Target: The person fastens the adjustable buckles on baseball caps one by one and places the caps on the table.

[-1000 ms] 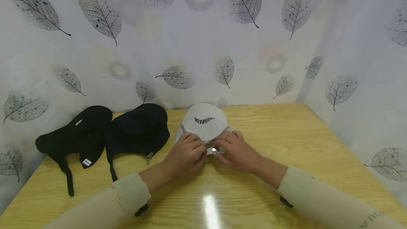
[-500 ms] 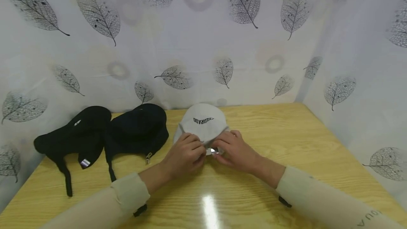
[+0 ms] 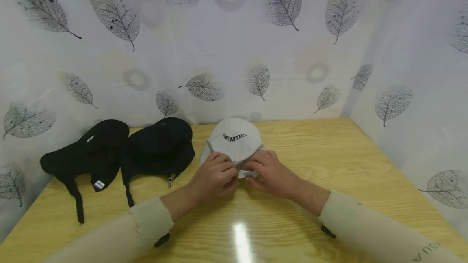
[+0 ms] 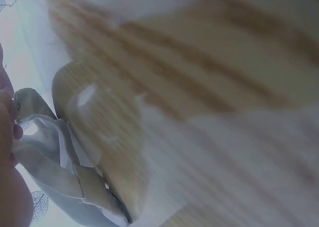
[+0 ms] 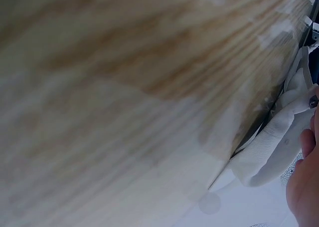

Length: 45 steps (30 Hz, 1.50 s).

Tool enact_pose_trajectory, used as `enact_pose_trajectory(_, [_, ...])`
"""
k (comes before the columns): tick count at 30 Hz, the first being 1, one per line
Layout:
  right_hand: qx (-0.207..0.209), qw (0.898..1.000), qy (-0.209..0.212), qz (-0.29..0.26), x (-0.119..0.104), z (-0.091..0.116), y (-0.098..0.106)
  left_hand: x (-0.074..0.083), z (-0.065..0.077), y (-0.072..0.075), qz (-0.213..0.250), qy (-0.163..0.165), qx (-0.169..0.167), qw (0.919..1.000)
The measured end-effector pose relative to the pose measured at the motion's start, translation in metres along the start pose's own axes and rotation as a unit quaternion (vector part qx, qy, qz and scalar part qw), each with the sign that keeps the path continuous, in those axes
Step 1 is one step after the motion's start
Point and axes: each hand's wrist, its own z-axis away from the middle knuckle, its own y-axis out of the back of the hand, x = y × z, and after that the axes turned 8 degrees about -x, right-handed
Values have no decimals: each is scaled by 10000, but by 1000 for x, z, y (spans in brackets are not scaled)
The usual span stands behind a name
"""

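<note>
A white cap [image 3: 234, 131] with dark, upside-down COLORADO lettering sits at the back middle of the table. My left hand [image 3: 215, 175] grips its near edge, fingers curled over the fabric. On the other side of that edge, my right hand [image 3: 272, 173] pinches the cap beside a small shiny buckle [image 3: 248, 173] on a pale strap. The left wrist view shows the cap's folded fabric [image 4: 50, 172] beside part of the left hand. Ribbed white fabric [image 5: 271, 132] lies by the right fingers in the right wrist view. My hands partly hide the strap.
Two dark caps [image 3: 159, 149] [image 3: 106, 145] lie side by side left of the white one, with straps hanging toward me. A leaf-patterned curtain [image 3: 234, 52] stands behind and beside the wooden table [image 3: 329, 153].
The buckle by my right fingers glints less than before. Both hands and the white cap hold nearly the same position.
</note>
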Motion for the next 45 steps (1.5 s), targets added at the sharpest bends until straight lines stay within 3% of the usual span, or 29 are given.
enact_pose_trajectory(19, [12, 10000, 84, -14, 1, 0, 1, 2, -2, 1, 247, 114, -219, 9994])
enact_pose_trajectory(45, [157, 9992, 273, -232, 0, -3, 2, 3, -3, -1, 38, -107, 59, 9999])
